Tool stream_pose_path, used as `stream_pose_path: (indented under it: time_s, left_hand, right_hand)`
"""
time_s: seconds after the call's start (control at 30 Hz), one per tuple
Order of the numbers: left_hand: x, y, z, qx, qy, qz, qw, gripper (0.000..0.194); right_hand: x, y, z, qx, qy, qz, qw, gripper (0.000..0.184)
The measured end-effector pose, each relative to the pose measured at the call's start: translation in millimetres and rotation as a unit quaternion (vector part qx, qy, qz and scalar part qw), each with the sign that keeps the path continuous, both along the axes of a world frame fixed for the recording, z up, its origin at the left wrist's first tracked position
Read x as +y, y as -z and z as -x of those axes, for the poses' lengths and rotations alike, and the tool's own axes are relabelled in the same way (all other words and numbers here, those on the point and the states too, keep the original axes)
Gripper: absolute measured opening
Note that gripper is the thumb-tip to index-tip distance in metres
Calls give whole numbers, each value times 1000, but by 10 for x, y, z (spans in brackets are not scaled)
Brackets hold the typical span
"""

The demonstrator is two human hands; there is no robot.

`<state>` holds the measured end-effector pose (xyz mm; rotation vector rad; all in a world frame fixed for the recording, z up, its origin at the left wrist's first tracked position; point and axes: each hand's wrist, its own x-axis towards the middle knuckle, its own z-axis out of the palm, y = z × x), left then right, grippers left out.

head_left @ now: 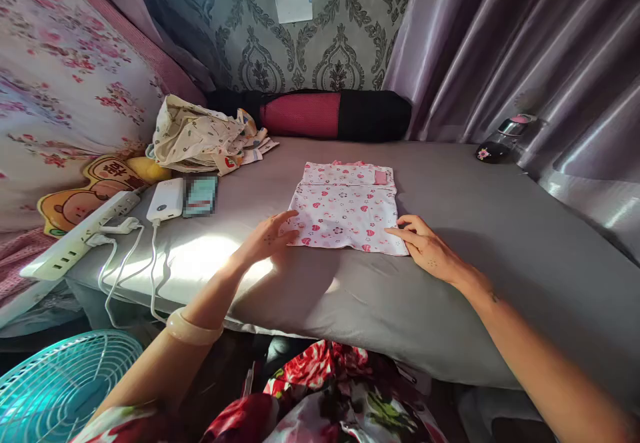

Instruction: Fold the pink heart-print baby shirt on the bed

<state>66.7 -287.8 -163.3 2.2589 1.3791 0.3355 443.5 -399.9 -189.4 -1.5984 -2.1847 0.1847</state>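
A folded white garment point(343, 213) with pink hearts and small flowers lies flat on the grey bed cover. Pink ruffled trim shows along its far edge, and a small pink patch sits near its far right corner. My left hand point(267, 236) touches the left edge near the front corner, with thumb and fingers apart. At the opposite edge is my right hand point(430, 250), its thumb side resting on the cloth and its fingers spread; some fingertips are hidden. Both hands rest low, close to the bed surface.
Crumpled cream printed cloth point(193, 136) lies at the far left. Nearer are a white power bank point(166, 200), a blurred teal item point(201, 196) and a power strip point(75, 236) with cables. A glass jug point(503, 140) stands right; a teal fan point(70, 386) is front left.
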Motion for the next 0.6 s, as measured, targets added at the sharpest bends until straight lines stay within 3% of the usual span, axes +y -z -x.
stream_pose_path:
  time_s: [0.17,0.33,0.5,0.6]
  left_hand:
    - [-39,22,169,-85,14,66,994,56]
    - [-66,-35,239,-71,37,93,992,62]
    - [26,1,235,-40,74,-43,996,54]
    - [142,42,197,-54,66,-118,989,37]
  right_hand:
    - [-67,41,-31,-38,-64,-11,997,50]
    - [-33,81,-78,12,-71,-28,997,41]
    - [29,-28,-7,87,-19,-14,996,31]
    - [74,-130,51,116,20,-25,993,26]
